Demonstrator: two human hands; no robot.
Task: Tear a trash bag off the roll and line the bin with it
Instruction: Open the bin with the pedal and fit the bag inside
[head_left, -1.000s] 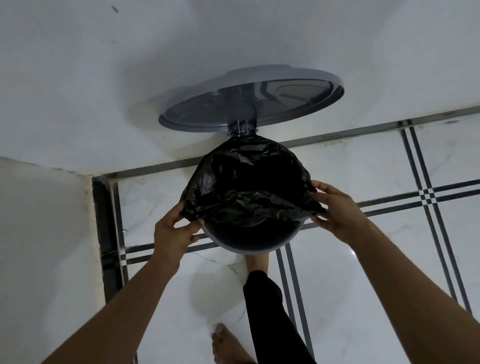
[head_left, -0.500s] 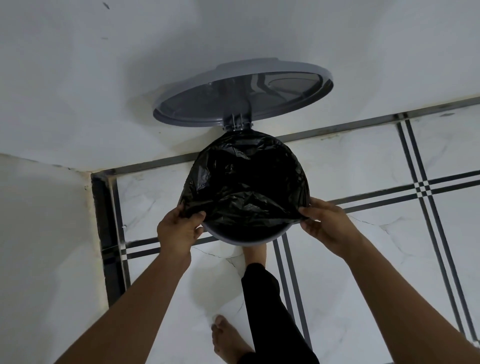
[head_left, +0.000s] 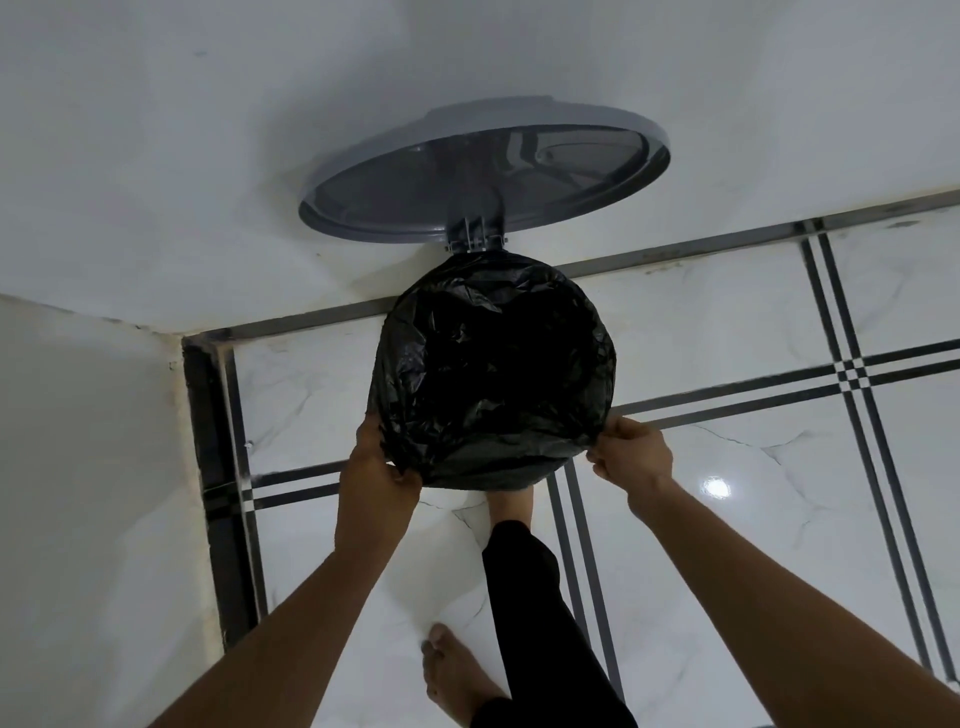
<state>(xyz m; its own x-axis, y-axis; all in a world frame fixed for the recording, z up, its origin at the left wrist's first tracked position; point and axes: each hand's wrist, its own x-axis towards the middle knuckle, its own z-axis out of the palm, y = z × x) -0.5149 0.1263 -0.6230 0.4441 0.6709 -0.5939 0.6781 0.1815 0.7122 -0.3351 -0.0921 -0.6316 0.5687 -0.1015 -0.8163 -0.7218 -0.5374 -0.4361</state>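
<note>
The thin, crinkled black plastic trash bag sits in the mouth of the round grey pedal bin, its edge folded out over the rim nearly all the way round, so that little of the bin itself shows. I judge the film light, limp and a bit slippery; it should stretch and then tear if dragged hard across the rim, so the place to hold it is the doubled hem at the near side of the bin, pulled down evenly. Behind the bin, the round grey plastic lid stands open on its hinge against the white wall — it leaves the bin's mouth free. Under and around the bin lies the glossy white marble-pattern floor with dark stripes. A bare foot in front of the bin probably holds the pedal, though the pedal is hidden. The left hand pinches the hem at the bin's near-left edge — the right hand pinches it at the near-right
</note>
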